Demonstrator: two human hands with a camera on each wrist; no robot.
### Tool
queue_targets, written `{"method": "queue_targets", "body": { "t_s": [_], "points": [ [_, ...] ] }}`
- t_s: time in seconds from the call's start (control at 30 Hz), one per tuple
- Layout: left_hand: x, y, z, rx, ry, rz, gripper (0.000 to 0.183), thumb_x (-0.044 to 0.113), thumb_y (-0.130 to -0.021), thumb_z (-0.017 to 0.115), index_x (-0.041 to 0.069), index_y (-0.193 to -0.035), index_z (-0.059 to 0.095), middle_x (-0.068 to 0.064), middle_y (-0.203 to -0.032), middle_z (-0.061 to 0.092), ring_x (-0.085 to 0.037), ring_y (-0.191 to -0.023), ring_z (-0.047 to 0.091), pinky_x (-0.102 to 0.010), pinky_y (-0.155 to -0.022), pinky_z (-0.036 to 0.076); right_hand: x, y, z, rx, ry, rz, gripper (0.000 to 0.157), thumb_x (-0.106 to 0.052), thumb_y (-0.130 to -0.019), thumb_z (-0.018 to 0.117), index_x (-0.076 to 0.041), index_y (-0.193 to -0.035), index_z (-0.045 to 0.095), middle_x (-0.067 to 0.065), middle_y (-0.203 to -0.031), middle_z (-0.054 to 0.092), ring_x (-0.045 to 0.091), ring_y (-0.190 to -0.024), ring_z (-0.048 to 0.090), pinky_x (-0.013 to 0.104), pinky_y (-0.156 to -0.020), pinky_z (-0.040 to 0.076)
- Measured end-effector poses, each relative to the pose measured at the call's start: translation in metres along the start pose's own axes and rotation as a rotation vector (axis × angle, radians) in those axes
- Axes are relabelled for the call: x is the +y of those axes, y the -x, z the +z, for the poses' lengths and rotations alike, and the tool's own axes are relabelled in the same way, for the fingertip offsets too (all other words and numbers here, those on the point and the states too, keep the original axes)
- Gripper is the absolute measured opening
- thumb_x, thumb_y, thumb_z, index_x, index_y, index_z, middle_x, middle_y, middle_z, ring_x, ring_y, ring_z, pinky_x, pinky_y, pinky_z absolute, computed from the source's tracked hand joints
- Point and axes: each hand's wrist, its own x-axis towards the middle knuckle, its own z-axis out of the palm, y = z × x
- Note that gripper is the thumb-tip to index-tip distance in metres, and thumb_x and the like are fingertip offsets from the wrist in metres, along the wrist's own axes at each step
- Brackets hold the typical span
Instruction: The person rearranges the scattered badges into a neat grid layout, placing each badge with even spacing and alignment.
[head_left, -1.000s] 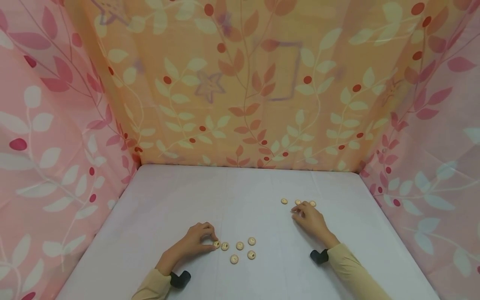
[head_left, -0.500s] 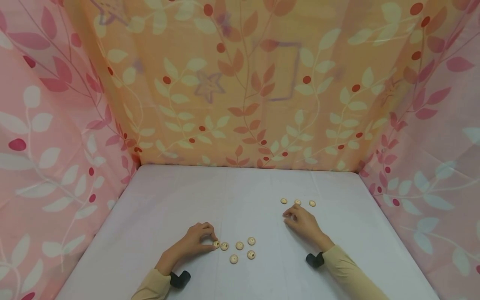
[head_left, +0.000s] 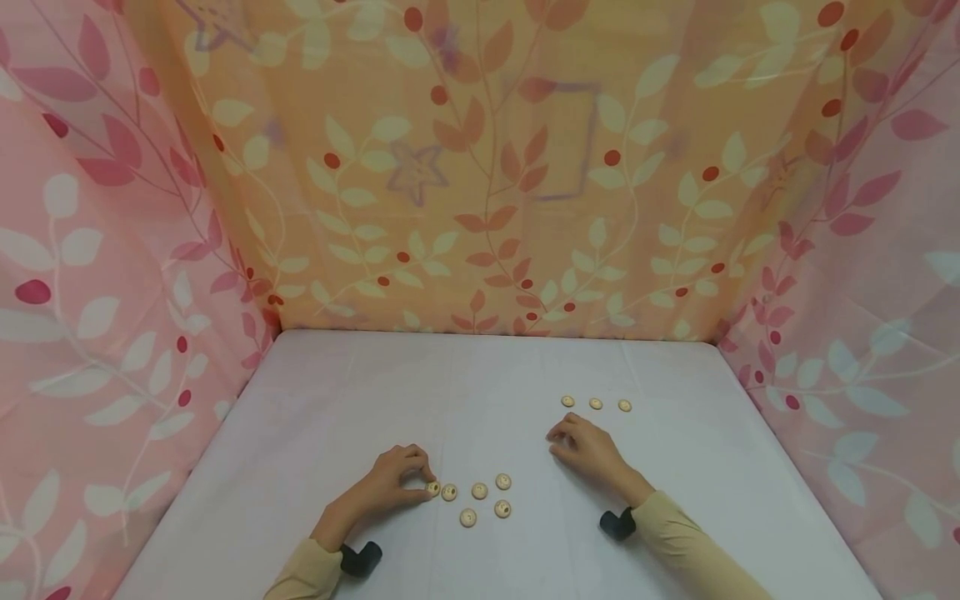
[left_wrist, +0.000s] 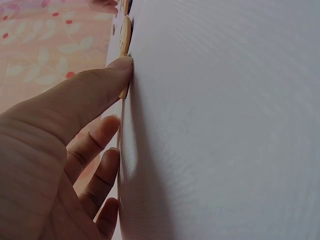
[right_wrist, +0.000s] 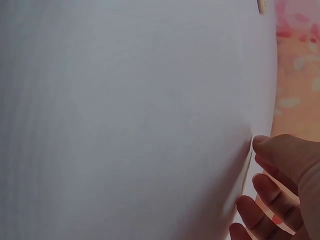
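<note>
Between thumb and index finger, my left hand (head_left: 390,482) pinches the edge of a small, round, pale wooden disc (head_left: 433,489) resting on the white table. Another disc (head_left: 449,492) lies just to its right, and it also shows edge-on past the thumb in the left wrist view. Several more marked discs (head_left: 479,492) form a loose group right of the left hand. My right hand (head_left: 588,448) hovers low over the table, fingers loosely bent, with no disc visible in it. Behind it, three discs (head_left: 596,404) lie in a row.
The white cloth-covered table (head_left: 375,383) stretches back to an orange leaf-patterned curtain (head_left: 480,167). Pink patterned curtains (head_left: 97,275) hang at both sides. A black strap piece (head_left: 362,559) sits at each wrist, by the beige sleeves.
My right hand has drawn away from the row of three discs, moving left and slightly nearer, so all three now show. My left hand keeps its pinch on the disc, unmoved.
</note>
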Motion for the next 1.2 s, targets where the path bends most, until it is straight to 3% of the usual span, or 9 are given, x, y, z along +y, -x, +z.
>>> {"method": "queue_targets", "body": {
  "t_s": [0.67, 1.2],
  "points": [
    [0.001, 0.0, -0.001, 0.016, -0.008, 0.027, 0.016, 0.038, -0.07, 0.069, 0.031, -0.081, 0.06, 0.018, -0.094, 0.049, -0.007, -0.088, 0.043, -0.04, -0.079, 0.032, -0.037, 0.004, 0.012, -0.124, -0.043, -0.134, 0.017, -0.034, -0.075, 0.066, -0.027, -0.09, 0.063, -0.016, -0.084, 0.051, 0.0, -0.071, 0.044, 0.02, -0.063, 0.039],
    [0.003, 0.001, -0.001, 0.002, 0.005, -0.003, 0.016, 0.037, -0.07, 0.069, 0.032, -0.082, 0.06, 0.019, -0.095, 0.048, -0.008, -0.089, 0.042, -0.041, -0.08, 0.031, -0.063, 0.005, 0.019, -0.2, -0.085, -0.21, 0.022, -0.033, -0.077, 0.064, -0.025, -0.097, 0.063, -0.014, -0.086, 0.053, 0.002, -0.074, 0.047, 0.02, -0.066, 0.039]
  ]
}}
